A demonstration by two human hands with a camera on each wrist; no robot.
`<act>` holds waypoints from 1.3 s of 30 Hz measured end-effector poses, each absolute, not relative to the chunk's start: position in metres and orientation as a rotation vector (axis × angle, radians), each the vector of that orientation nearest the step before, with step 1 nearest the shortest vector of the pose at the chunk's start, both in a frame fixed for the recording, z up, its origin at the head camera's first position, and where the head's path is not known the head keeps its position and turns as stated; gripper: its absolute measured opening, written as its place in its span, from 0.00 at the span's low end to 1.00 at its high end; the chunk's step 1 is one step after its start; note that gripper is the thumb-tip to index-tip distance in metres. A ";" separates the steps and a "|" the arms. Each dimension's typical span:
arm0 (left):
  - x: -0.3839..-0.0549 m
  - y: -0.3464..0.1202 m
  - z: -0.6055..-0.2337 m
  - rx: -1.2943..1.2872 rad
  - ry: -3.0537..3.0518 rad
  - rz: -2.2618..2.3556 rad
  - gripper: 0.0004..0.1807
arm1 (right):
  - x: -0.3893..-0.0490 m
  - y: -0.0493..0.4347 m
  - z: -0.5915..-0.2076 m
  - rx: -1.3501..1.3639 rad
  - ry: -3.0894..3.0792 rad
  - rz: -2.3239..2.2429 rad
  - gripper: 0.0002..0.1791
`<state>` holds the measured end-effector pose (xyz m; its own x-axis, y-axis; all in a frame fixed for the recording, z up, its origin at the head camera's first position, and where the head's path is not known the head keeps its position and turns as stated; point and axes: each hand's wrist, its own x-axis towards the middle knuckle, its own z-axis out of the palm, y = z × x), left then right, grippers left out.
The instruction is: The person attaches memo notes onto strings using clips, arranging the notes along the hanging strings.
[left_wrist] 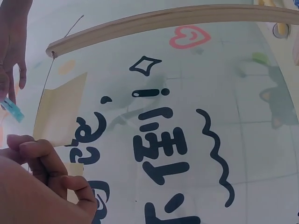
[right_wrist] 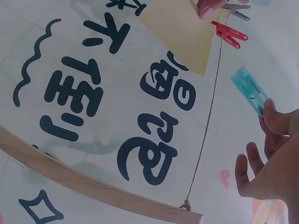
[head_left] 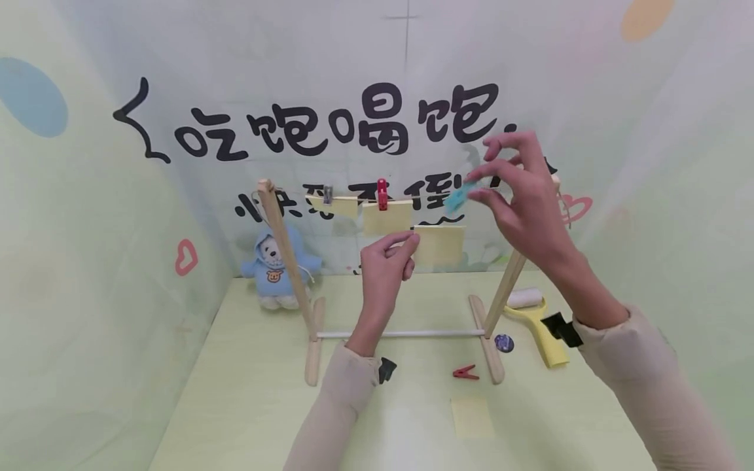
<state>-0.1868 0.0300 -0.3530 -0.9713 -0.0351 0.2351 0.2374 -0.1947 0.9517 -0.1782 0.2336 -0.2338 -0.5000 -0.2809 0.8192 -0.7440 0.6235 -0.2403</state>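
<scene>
My left hand (head_left: 385, 269) pinches a pale yellow paper note (head_left: 443, 246) by its left edge, just below the string (right_wrist: 205, 133). Up and to the right, my right hand (head_left: 526, 206) holds a translucent teal clothespin (right_wrist: 250, 88) between thumb and fingers, apart from the note. Two more yellow notes hang on the string to the left. A red clothespin (head_left: 382, 195) grips the nearer note (head_left: 389, 219), and a grey clothespin (head_left: 327, 194) the farther one (head_left: 344, 207).
The string spans two wooden posts (head_left: 288, 258), joined low down by a white rod (head_left: 412, 333). A plush toy (head_left: 275, 271) sits behind the left post. A yellow lint roller (head_left: 544, 337) and a dark round item (head_left: 504, 343) lie right; a red clothespin (head_left: 466, 373) and a yellow note (head_left: 472, 417) lie in front.
</scene>
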 end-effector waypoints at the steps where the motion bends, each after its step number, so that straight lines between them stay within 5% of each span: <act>1: -0.189 0.031 -0.350 -0.243 -1.860 -2.292 0.12 | -0.182 0.233 -0.231 0.798 -2.067 0.760 0.07; 39: -0.204 0.047 -0.329 -0.247 -1.773 -2.277 0.12 | -0.211 0.223 -0.226 0.846 -2.178 0.658 0.05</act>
